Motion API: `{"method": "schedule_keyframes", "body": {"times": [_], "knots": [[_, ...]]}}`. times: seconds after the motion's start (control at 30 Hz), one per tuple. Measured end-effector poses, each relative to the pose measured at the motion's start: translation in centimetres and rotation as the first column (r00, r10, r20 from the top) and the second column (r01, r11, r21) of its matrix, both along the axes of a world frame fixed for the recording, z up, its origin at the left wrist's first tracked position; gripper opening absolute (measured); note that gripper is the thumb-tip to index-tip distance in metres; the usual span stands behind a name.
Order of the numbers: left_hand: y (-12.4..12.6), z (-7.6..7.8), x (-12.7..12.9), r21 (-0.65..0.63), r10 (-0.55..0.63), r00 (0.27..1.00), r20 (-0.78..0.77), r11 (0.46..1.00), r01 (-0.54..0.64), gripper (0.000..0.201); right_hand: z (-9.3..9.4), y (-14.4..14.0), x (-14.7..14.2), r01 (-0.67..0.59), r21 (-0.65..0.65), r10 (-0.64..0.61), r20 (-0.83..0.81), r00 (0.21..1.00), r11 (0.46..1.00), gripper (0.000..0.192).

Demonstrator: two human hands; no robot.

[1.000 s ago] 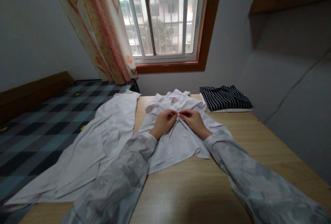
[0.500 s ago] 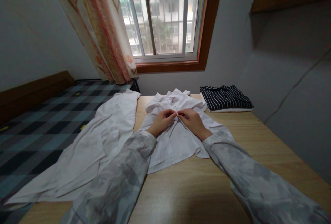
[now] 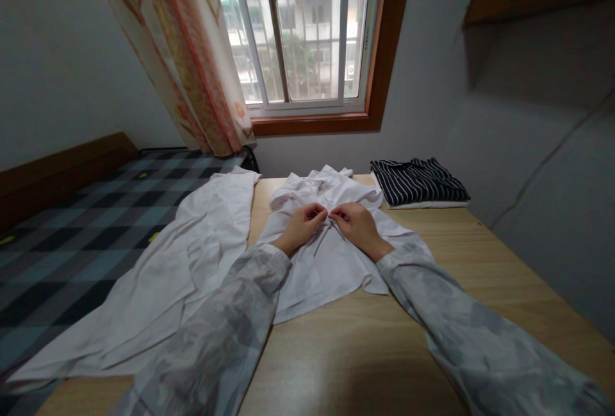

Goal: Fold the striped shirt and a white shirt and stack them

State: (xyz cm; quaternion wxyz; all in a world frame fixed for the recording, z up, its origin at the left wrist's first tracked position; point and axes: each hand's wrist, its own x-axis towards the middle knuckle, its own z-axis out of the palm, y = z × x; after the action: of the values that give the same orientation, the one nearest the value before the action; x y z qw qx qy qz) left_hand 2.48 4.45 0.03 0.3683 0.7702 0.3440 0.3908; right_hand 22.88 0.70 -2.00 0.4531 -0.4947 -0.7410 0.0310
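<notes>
The fingers (image 3: 321,213) of the left hand (image 3: 302,227) and those of the right hand (image 3: 358,225) meet tip to tip, both pinched narrow on a small bit of cloth along the front of a white shirt (image 3: 331,256). It looks like work on a button or the placket, though the point of contact is too small to make out. Both hands rest on the cloth, knuckles up, with patterned grey sleeves running back toward the viewer.

The white shirt lies spread on the wooden tabletop (image 3: 480,268), collar end bunched toward the window, hem toward the near edge. To do this step well, I would judge that the two pinches should stay close together and the cloth under them should lie flat, so the two front edges line up rather than twist. Pulling too hard would likely drag the loose shirt across the smooth wood.

To the left, a second white garment (image 3: 182,268) drapes from the tabletop onto a bed with a checked cover (image 3: 72,236). At the far right corner sits a folded dark striped garment (image 3: 418,182), well apart from the hands. Behind, a floral curtain (image 3: 192,63) hangs beside a barred window (image 3: 307,25).
</notes>
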Motion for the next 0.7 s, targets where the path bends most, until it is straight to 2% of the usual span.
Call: {"method": "schedule_keyframes", "body": {"times": [0.43,0.57,0.7], "knots": [[-0.1,0.1,0.2,-0.049,0.011,0.999,0.032,0.999,-0.010,0.030,1.0,-0.7,-0.5,0.030,-0.001,-0.030,0.115,0.993,1.000,0.013],[0.3,0.3,0.2,-0.083,-0.025,0.997,0.071,0.996,0.031,0.030,1.2,-0.9,-0.5,0.033,0.002,-0.033,0.161,0.986,0.999,0.016],[0.9,0.5,0.0,-0.124,-0.065,0.994,0.088,0.989,0.076,0.030,1.4,-1.1,-0.5,0.002,0.023,-0.008,0.284,0.959,1.000,0.017]]}}
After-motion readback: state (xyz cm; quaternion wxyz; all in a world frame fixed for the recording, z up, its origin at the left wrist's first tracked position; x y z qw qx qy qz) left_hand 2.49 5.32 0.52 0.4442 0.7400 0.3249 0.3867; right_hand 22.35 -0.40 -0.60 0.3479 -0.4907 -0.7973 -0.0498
